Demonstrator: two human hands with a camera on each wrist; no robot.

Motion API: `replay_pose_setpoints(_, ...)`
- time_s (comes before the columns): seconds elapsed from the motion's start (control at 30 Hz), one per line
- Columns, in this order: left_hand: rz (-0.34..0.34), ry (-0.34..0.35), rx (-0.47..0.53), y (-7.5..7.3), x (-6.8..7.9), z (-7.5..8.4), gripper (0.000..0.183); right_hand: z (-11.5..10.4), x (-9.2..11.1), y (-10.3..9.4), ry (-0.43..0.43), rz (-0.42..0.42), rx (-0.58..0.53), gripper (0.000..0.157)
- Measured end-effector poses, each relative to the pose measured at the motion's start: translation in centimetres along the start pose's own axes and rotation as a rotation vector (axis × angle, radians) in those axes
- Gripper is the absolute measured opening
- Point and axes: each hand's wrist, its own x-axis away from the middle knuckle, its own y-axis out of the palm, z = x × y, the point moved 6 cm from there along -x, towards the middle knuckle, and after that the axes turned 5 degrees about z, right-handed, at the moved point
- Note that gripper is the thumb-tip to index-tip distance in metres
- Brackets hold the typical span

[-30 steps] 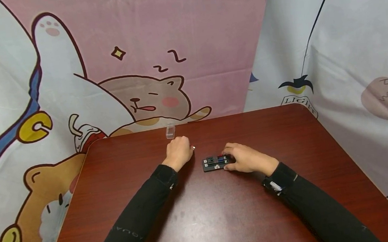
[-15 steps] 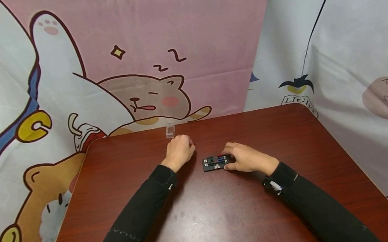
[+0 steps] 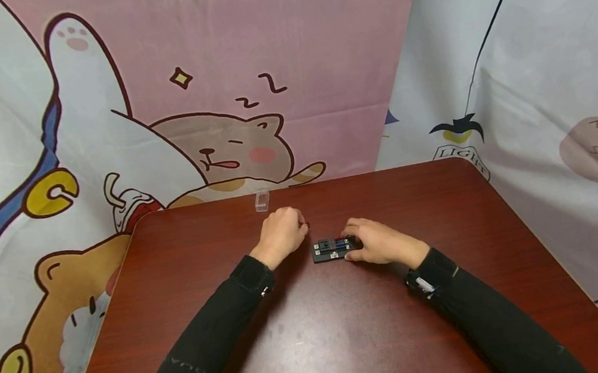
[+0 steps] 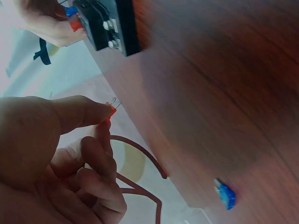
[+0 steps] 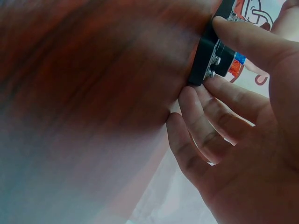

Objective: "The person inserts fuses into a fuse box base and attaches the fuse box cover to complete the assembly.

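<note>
My left hand (image 3: 282,234) is just left of a black fuse block (image 3: 330,255) on the table. Between its thumb and forefinger it pinches a small red blade fuse (image 4: 111,112), whose two metal prongs point out past the fingertips, apart from the block. My right hand (image 3: 379,243) grips the block's right end, thumb at the near edge and fingers behind. Metal screw terminals (image 4: 112,35) line the block. A blue fuse (image 5: 239,58) and a red fuse (image 5: 234,69) sit on its top, close to the right fingers.
A loose blue fuse (image 4: 226,195) lies on the brown tabletop (image 3: 302,330) in the left wrist view. Near the table's back edge stands a small clear plastic case (image 3: 262,201). A cartoon-printed cloth (image 3: 319,58) hangs right behind the table.
My left hand has moved slightly right, nearer the fuse block, turning so the red fuse shows less in the head view. My right hand and the block have stayed in place.
</note>
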Motion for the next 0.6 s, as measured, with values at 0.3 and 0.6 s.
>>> replay_pose_setpoints(0.3, -0.015, 0.053, -0.001, -0.3, 0.3, 1.5, 0.013, 0.2, -0.1, 0.0, 0.002, 0.011, 0.002, 0.050)
replay_pose_setpoints(0.6, -0.081, 0.138, -0.011, 0.6, 0.8, 2.7, 0.011, 0.3, 0.0, 0.1, 0.016, 0.000, -0.002, 0.050)
